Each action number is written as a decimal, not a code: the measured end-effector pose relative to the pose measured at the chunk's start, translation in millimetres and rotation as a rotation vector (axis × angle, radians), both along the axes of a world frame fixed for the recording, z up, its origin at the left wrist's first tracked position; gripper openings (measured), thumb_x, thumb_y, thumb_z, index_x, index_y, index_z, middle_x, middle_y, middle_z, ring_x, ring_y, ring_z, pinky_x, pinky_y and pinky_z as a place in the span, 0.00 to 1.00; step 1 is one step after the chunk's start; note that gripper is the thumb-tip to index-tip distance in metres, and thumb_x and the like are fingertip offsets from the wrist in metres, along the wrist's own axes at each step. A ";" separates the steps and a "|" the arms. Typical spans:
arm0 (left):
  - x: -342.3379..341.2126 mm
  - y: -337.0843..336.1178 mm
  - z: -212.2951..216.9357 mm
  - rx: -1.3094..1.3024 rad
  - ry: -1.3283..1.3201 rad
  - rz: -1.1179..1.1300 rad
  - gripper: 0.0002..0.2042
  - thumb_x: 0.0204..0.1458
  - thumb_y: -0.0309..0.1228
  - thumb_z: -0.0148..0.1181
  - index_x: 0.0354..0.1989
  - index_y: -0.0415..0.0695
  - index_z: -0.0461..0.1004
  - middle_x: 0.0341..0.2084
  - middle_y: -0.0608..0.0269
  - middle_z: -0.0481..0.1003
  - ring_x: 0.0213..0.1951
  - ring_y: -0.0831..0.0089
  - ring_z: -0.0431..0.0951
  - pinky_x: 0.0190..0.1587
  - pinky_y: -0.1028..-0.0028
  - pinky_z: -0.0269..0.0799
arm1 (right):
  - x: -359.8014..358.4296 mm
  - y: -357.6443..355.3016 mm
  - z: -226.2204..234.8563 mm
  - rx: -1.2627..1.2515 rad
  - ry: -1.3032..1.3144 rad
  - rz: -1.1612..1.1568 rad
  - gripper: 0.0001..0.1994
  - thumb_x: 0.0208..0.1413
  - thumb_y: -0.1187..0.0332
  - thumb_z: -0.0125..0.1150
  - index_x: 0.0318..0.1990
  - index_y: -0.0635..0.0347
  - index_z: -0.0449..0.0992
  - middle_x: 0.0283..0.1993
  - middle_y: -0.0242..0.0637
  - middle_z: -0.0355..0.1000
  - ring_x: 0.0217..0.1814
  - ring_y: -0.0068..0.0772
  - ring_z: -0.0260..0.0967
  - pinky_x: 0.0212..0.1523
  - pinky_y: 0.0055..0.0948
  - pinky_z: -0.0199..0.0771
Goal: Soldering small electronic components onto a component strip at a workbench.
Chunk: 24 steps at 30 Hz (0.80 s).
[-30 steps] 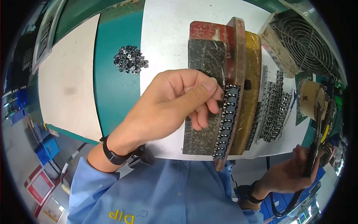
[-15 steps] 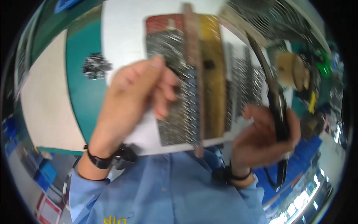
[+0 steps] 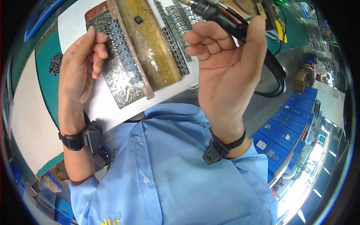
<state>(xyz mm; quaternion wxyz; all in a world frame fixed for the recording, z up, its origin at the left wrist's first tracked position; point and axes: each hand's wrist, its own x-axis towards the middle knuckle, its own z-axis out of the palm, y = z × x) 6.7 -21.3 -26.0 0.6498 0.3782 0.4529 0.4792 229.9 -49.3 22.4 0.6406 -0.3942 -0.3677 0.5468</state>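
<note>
My right hand point(image 3: 230, 71) is closed around the black handle of a soldering iron point(image 3: 222, 20), whose metal end points toward the upper left; its cable point(image 3: 276, 77) loops down beyond my wrist. Thumb and fingers of my left hand point(image 3: 80, 56) are drawn together beside the board's left edge; whatever they pinch, if anything, is too small to make out. Between the hands lies a flat board point(image 3: 127, 95) with a grey, glossy left part and an amber right part point(image 3: 159, 56). A brown strip point(image 3: 129, 48) runs along it, with a row of small dark components point(image 3: 123, 50) beside it. One small black piece point(image 3: 138, 19) rests on the amber part.
White sheet point(image 3: 99, 101) under the board. Rows of small metal-legged parts point(image 3: 174, 37) lie right of the board. A pile of small black parts point(image 3: 55, 63) sits on the green mat point(image 3: 43, 82) at the left. Blue bins point(image 3: 281, 123) stand low at the right.
The view has turned, and the board now appears tilted and farther up-left. My right hand and the iron appear higher, with the iron's front end now pointing up-left. The left hand stays beside the board.
</note>
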 end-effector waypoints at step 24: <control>-21.4 33.1 -21.3 0.168 0.035 -0.081 0.14 0.58 0.38 0.44 0.36 0.39 0.71 0.19 0.71 0.70 0.14 0.90 0.61 0.16 0.90 0.56 | 51.0 -0.1 23.7 -0.237 0.924 0.211 0.16 0.58 0.60 0.45 0.41 0.67 0.65 0.30 0.42 0.70 0.31 0.32 0.69 0.32 0.24 0.72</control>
